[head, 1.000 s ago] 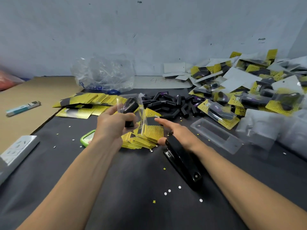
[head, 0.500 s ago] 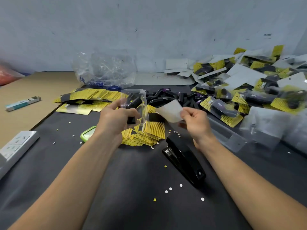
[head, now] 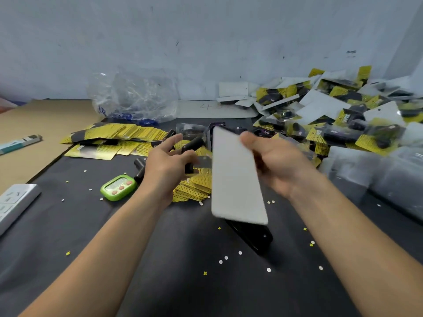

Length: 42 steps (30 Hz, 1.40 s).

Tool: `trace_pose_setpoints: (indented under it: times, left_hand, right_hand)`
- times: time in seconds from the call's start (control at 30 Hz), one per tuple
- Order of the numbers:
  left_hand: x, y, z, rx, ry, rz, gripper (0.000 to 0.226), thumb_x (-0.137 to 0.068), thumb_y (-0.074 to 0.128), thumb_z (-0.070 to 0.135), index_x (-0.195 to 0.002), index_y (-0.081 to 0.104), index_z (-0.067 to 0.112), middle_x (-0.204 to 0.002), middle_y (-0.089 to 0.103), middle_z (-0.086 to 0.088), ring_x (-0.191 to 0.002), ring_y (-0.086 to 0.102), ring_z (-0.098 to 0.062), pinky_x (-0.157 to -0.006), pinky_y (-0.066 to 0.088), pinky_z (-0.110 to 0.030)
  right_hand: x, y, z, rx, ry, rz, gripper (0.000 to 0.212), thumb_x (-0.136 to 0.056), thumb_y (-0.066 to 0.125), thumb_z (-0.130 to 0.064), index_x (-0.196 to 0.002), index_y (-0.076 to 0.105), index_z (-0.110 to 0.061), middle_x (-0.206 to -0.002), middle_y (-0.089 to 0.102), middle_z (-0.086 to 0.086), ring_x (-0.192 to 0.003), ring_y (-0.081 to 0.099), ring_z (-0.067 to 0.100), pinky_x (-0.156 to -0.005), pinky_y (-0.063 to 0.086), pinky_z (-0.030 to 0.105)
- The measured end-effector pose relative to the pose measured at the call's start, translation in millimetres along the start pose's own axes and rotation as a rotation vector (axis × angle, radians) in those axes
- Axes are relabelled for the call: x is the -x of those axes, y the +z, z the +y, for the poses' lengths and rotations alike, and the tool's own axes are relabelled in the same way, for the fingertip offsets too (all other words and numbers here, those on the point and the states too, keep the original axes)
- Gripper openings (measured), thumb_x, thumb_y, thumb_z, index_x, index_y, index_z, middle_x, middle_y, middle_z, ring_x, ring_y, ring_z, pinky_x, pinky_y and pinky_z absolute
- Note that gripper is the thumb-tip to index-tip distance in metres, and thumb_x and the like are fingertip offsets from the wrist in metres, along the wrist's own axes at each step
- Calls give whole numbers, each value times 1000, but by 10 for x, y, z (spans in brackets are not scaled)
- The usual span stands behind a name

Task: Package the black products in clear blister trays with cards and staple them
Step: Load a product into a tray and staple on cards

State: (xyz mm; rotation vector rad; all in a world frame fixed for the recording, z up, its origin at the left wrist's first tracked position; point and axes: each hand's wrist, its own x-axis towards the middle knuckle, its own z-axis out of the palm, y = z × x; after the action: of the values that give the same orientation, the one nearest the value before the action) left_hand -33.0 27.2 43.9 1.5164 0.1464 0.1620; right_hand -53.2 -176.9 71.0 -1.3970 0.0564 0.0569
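Note:
My left hand [head: 167, 165] holds a clear blister tray [head: 191, 133] with a black product [head: 192, 145] in it, above a small stack of yellow cards [head: 194, 186]. My right hand [head: 277, 163] pinches a card [head: 235, 177] by its upper right edge, its white back facing me, just right of the tray. The card hides most of the black stapler [head: 254, 236] lying on the dark mat. Loose black products [head: 263, 131] lie behind my hands.
A heap of finished yellow packs [head: 343, 120] fills the right rear. Empty clear trays [head: 377, 177] lie at the right. More yellow cards [head: 114, 136] spread at the left, near a green timer [head: 117, 187], a power strip [head: 13, 202] and a crumpled plastic bag [head: 135, 97].
My right hand picked a card from the stack, lifted it and turned it upright, white side to me, beside the tray. My left hand kept hold of the tray.

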Motion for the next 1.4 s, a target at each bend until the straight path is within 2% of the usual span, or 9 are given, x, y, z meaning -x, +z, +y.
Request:
trace_pose_setpoints:
  times: [0.13,0.23,0.43,0.7,0.83,0.93,1.1,1.3,1.4]
  left_hand:
    - [110,52,42,161,5,-90,46,-91,70,-2,-133,62,15,-90,77,-10,-72,74,-22,-62,58,-32]
    - [192,69,86,301,12,-132,33,-94,66,-3,-120,67,16,-90,74,-14,-80,72,-27,-71,60,-40]
    - [355,161,114,518,-73,-199,27,-100,58,-1,-120,63,16,-105,68,-18,-93,67,-32,-72,61,-42]
    - [388,205,87,512,-98,-173,40,-101,59,2,-135,57,23,-112,74,-15,-90,75,-25,-70,61,-38]
    - [331,169,69,212,-22,-126,47,-98,64,5,-140,60,26,-116,71,-13,-79,67,-20,-52,54,-26]
    - [320,142,35,71,22,-84,47,-92,70,3,-135,65,21,-106,79,-7,-89,76,-21,-59,59,-28]
    - [311,134,8,-107,59,-3,34,-90,76,7,-120,70,22,-83,79,-1,-69,78,-21,-56,60,-28]
    - [298,121,-29,-262,95,24,36,-87,78,13,-121,71,23,-84,77,4,-68,77,-13,-68,66,-38]
    - [290,116,-46,-235,75,7,22,-89,76,13,-104,71,27,-76,76,6,-64,76,-14,-58,63,-31]
  right_hand:
    - [180,189,99,289,-20,-112,30,-85,82,-28,-67,66,-11,-55,60,4,-40,44,12,-40,32,18]
    - [236,225,152,499,-111,8,32,-77,88,-35,-62,70,-14,-60,68,6,-51,57,17,-52,47,28]
    - [296,204,132,771,-211,106,45,-76,81,-57,-67,67,-15,-61,67,-6,-58,61,13,-55,47,31]
    - [301,169,151,742,-203,-51,45,-98,64,-38,-78,69,1,-58,64,14,-42,54,15,-47,43,25]
    - [260,95,154,765,-190,-16,54,-104,54,-33,-70,59,8,-47,54,10,-36,51,13,-45,39,19]
    - [225,40,151,781,-186,14,56,-105,51,-32,-69,54,10,-46,54,7,-36,49,11,-44,38,19]
    - [217,19,155,833,-170,13,54,-103,50,-31,-66,52,8,-43,52,7,-34,48,11,-40,35,16]
    - [282,40,126,946,-200,-17,59,-101,53,-40,-63,60,4,-50,63,11,-49,64,22,-56,53,28]
    - [285,50,119,959,-222,-23,60,-101,53,-42,-68,62,7,-61,67,17,-65,67,31,-72,59,43]
